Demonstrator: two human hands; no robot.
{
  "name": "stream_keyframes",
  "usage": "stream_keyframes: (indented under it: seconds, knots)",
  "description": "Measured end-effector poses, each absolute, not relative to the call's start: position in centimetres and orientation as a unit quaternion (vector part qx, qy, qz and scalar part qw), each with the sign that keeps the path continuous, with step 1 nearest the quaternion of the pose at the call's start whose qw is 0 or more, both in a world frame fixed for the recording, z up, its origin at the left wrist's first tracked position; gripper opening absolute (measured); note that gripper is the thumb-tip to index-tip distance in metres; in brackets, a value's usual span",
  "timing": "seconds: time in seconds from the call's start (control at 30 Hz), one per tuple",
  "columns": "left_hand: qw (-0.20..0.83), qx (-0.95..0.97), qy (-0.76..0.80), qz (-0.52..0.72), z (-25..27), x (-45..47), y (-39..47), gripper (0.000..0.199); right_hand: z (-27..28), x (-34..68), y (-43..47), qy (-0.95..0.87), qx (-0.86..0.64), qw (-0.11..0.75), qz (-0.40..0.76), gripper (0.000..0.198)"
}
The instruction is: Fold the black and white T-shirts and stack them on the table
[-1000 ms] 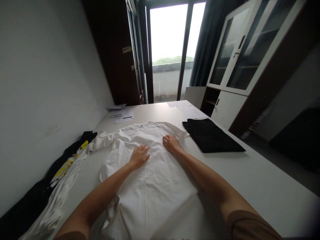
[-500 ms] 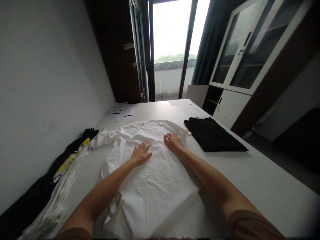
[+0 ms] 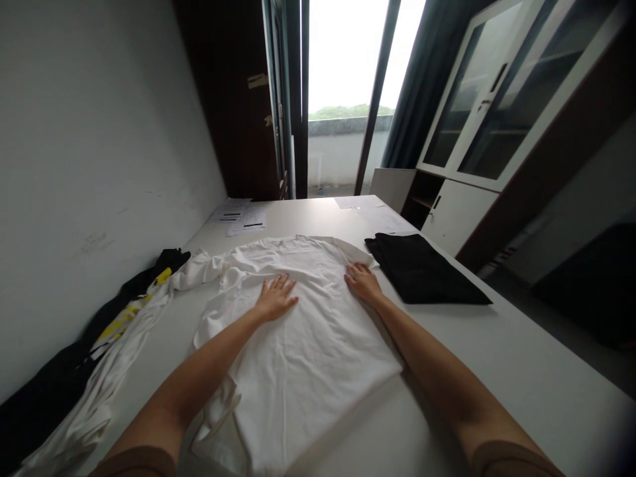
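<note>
A white shirt (image 3: pixel 308 344) lies spread over the white table (image 3: pixel 497 351), its collar end away from me and creases across its body. My left hand (image 3: pixel 276 298) rests flat on the middle of the shirt with fingers spread. Toward the shirt's right edge, near the shoulder, my right hand (image 3: pixel 362 281) presses on the cloth with its fingers stretched out. Neither hand grips the fabric. The left sleeve reaches out toward the wall, and the lower left side of the shirt is bunched and partly folded.
A folded black cloth (image 3: pixel 432 271) lies right of the shirt. Along the left wall (image 3: pixel 99 132) are heaped black, yellow and white garments (image 3: pixel 114 338). Papers (image 3: pixel 248 218) lie at the table's far left, more papers (image 3: pixel 382 215) at the far right. A glass-door cabinet (image 3: pixel 472 99) stands beyond.
My right hand has slid right across the shirt toward its edge, and the cloth there looks smoother. My left hand has stayed about where it was, with fingers spread wider.
</note>
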State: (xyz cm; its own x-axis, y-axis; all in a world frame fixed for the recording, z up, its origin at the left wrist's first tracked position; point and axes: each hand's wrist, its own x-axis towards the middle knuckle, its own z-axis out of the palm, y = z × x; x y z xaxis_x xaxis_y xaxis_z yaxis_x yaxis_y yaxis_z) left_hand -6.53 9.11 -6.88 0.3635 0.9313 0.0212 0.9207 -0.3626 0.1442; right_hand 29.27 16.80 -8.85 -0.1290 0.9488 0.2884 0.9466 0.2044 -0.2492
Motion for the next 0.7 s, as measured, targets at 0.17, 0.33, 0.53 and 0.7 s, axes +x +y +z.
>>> stream_keyframes:
  seconds: [0.17, 0.33, 0.53, 0.7]
  knots:
    - [0.057, 0.825, 0.560, 0.049, -6.9, -6.7, 9.7, 0.067, -9.4, 29.5, 19.3, -0.744, -0.644, 0.178, 0.021, 0.052]
    - [0.065, 0.818, 0.571, 0.044, -6.2, -7.0, 11.3, 0.064, -8.8, 30.6, 21.4, -0.759, -0.626, 0.175, 0.041, 0.050]
    - [0.067, 0.804, 0.590, 0.042, -3.8, -5.2, 11.3, 0.058, -7.8, 30.6, 22.1, -0.710, -0.673, 0.194, 0.070, 0.047]
    - [0.098, 0.904, 0.396, 0.127, -1.4, 1.6, 3.4, 0.044, -7.4, 30.3, 21.4, -0.684, -0.693, 0.213, 0.079, 0.046]
